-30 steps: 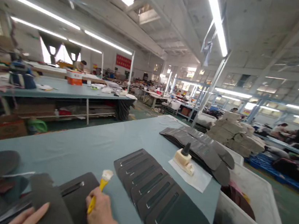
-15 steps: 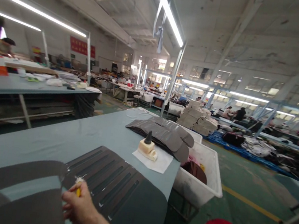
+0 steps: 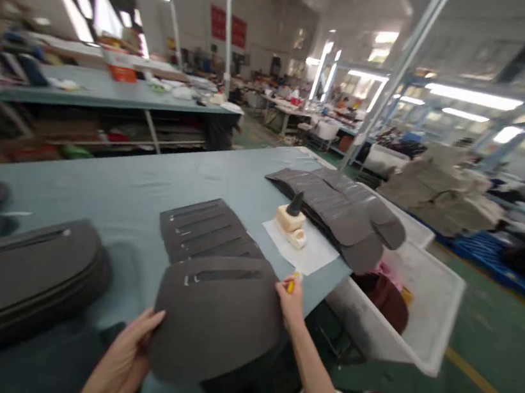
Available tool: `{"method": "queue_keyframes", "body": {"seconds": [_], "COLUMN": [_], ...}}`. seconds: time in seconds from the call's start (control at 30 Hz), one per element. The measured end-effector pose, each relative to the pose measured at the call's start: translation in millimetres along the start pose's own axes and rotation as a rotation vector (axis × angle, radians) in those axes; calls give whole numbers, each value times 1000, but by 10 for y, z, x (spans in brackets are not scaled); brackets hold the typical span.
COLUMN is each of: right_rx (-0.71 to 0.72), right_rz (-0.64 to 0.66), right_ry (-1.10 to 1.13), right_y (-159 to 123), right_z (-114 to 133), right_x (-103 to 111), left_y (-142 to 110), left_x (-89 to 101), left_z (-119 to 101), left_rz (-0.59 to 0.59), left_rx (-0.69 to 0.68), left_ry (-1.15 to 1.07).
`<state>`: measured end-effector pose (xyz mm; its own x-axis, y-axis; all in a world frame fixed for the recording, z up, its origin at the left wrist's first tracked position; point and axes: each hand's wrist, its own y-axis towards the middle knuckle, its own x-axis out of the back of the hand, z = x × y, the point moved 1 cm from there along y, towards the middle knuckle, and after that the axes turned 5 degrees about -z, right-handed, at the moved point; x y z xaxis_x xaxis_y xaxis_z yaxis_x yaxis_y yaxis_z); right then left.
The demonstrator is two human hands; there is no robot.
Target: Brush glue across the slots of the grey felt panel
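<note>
a dark grey slotted panel is lifted above the table between two hands: the left hand has its fingers spread apart against the panel's lower left edge, while the right hand has its fingers clamped on a yellow brush handle beside the right edge. more slotted panels lie just beyond the fingers.

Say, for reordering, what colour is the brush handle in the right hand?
Brush handle: yellow, best seen in the head view.

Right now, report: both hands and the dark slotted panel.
Left hand touching dark slotted panel. Right hand holding yellow brush, beside panel. Slotted stack just beyond.
</note>
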<state>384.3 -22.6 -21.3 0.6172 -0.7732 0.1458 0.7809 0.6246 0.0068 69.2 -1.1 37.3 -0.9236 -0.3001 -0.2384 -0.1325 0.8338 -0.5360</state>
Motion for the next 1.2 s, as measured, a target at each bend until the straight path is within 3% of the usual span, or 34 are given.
{"method": "queue_keyframes", "body": {"seconds": [0.07,0.17,0.3,0.4,0.53,0.73,0.93,1.2], "right_rx": [65,176,306,349,371,415,396,355], "right_rz": [36,119,157,192,200,188,196,215], "right_ry": [-184,-446,-634,-668,-667,-681,-864,-1003], "right_y": [211,371,406,439,506,570,622,636], "right_z": [-244,-526,-745,-846,-922,-949,-961,-954], "right_x": [260,495,594,585,548,374,236,217], "left_y": [-7,-25,-56,-69,-72,24,106,-49], "left_x": [12,28,68,90,100,113,91,26], "left_z": [356,926,1519,1755,1856,1788,1743,1681], "left_rz": [112,155,-4,-129,-220,-310,-307,-270], "left_rx": [87,125,12,-66,-154,-252,-309,-358], "left_ry": [56,180,295,331,408,538,760,958]}}
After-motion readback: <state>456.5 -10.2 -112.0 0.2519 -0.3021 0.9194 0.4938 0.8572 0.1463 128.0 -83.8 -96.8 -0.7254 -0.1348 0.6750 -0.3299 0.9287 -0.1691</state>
